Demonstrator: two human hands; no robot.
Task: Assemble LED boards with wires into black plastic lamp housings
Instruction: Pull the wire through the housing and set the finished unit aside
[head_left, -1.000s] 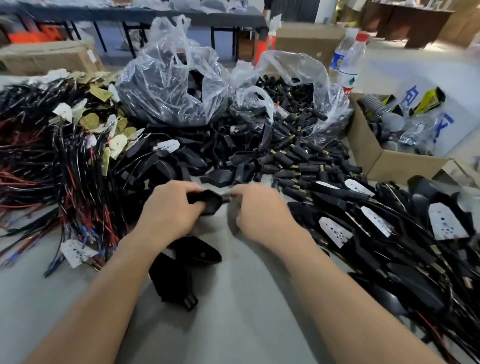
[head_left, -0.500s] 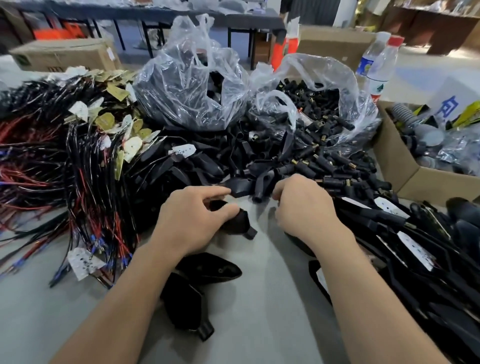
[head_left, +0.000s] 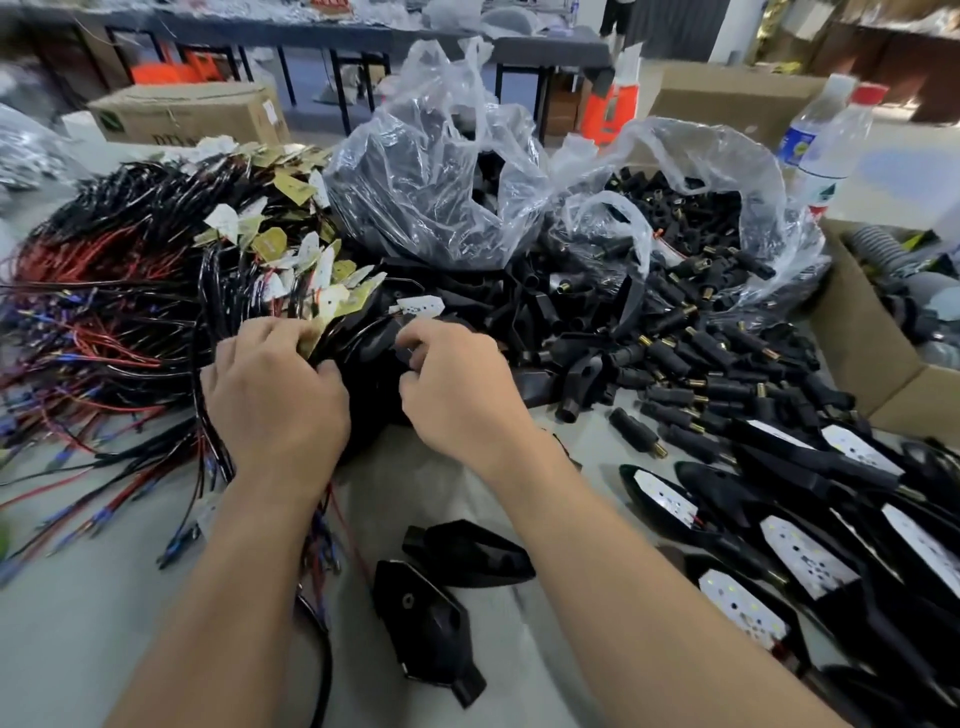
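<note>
Hands reach out over two empty housings (head_left: 467, 564) that lie nearest on the grey table (head_left: 104, 649), between the forearms. Past them the left hand (head_left: 275, 400) curls its fingers into the edge of the wire bundle (head_left: 104, 322) and pinches a yellowish LED board (head_left: 311, 340) against the thumb. Just beside it the right hand (head_left: 457, 389) pinches a black part (head_left: 382, 364), probably a housing; black on black, its outline is unclear. I judge this to be the picking of one board. It is best lifted by its edges, its own wires followed free of the tangle, never tugged. Beyond, a heap of connectors (head_left: 675, 358) lies before clear bags (head_left: 431, 171).
</note>
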